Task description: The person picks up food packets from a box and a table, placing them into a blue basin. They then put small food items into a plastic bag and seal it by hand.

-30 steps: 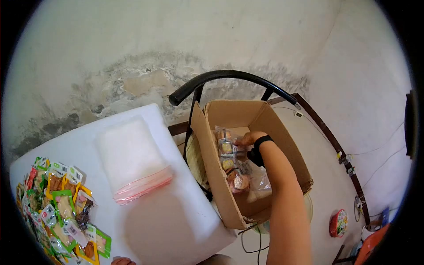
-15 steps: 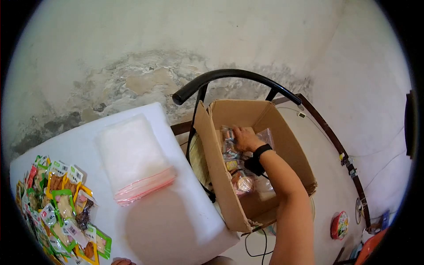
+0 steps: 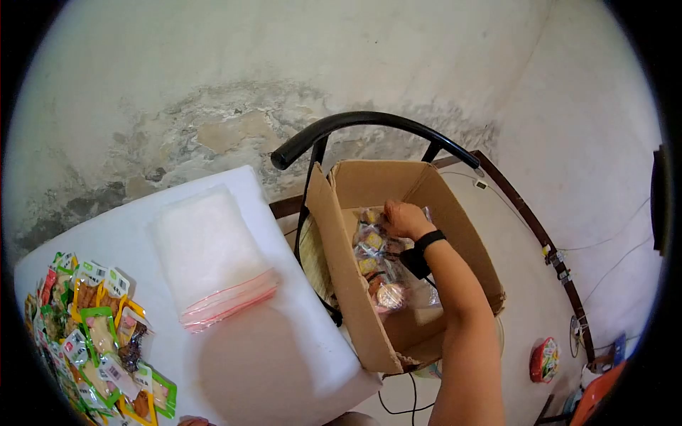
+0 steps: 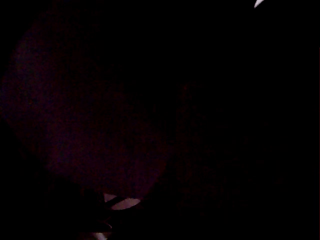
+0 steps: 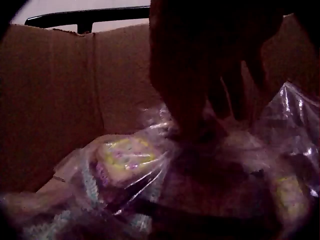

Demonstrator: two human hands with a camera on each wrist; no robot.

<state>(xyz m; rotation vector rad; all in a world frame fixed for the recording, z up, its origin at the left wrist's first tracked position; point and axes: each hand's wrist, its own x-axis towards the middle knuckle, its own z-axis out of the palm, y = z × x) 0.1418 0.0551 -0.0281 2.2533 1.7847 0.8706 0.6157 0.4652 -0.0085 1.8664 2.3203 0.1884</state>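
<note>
Inside the cardboard box (image 3: 361, 312), my right hand (image 3: 407, 219) reaches down over clear plastic bags (image 3: 371, 245) of small packaged snacks. In the right wrist view the dark hand (image 5: 215, 60) points its fingers downward, pinching the gathered clear plastic; a yellow-marked packet (image 5: 127, 155) lies at its left. The fingertips are partly hidden in shadow. Only a sliver of what looks like my left hand (image 3: 194, 422) shows at the bottom edge of the head view; its fingers cannot be made out, and the left wrist view is almost black.
A white-covered surface (image 3: 249, 383) at left bears a stack of clear zip bags (image 3: 209, 248) and a pile of colourful snack packets (image 3: 103, 334). A black curved rail (image 3: 376, 118) arches behind the box. A red packaged item (image 3: 545, 360) lies at right.
My right hand first moved to the upper part of the box with fingers spread over the packets; now its fingers are drawn together and it sits slightly further right.
</note>
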